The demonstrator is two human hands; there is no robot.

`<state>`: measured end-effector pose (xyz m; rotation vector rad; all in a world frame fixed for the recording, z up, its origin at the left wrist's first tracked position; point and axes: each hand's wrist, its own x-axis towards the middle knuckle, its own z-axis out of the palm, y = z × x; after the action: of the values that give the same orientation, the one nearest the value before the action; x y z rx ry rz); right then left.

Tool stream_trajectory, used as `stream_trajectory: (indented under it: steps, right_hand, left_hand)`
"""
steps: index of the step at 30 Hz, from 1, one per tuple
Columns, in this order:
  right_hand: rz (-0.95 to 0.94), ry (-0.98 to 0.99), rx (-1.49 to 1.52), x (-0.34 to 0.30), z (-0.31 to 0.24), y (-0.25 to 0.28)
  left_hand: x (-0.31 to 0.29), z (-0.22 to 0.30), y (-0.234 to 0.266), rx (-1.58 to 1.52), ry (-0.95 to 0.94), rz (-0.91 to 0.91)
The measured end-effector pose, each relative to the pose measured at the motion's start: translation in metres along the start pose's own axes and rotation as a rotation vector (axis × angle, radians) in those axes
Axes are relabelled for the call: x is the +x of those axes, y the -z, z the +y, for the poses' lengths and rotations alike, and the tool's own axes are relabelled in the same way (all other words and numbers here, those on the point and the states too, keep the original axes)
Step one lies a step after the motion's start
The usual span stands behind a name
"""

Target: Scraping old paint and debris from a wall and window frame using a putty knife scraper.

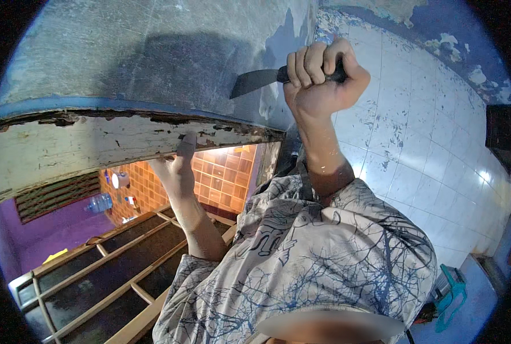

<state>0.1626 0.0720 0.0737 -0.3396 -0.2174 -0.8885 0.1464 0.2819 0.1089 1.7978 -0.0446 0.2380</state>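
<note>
My right hand (327,71) is raised and closed around the black handle of a scraper (255,82). Its dark, flat blade points left, in front of the grey-blue scraped wall (209,57), apart from the wooden frame below. My left hand (178,169) grips the lower edge of the worn cream door frame beam (66,143). The thumb presses on the beam's face, while the other fingers are mostly hidden behind it. Along the beam's upper edge the wood is broken and dark, and its paint is chipped.
A wooden lattice panel (103,250) stands at lower left. Beyond the opening are orange tiles (215,178), a purple wall (49,229), a water bottle (99,202) and a white bucket (120,180). Paint flakes dot the white tiles (404,114) at right; a teal object (453,292) lies lower right.
</note>
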Motion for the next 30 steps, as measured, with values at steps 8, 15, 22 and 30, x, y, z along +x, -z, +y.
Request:
stream_trajectory:
  steps: [8,15,22,30]
  right_hand:
    - [-0.001,0.081,0.110,-0.011,-0.010,-0.001]
    - [0.223,0.117,-0.173,-0.015,0.000,-0.007]
    - [0.044,-0.039,0.110,-0.014,-0.014,-0.003]
    - [-0.079,-0.040,-0.034,-0.008,-0.017,0.001]
  left_hand:
    - [-0.001,0.001,-0.001,-0.004,-0.021,0.029]
    - [0.001,0.004,-0.003,0.105,-0.011,0.010]
    - [0.003,-0.005,0.007,0.028,-0.020,-0.052]
    - [0.004,0.003,-0.003,0.012,-0.064,0.050]
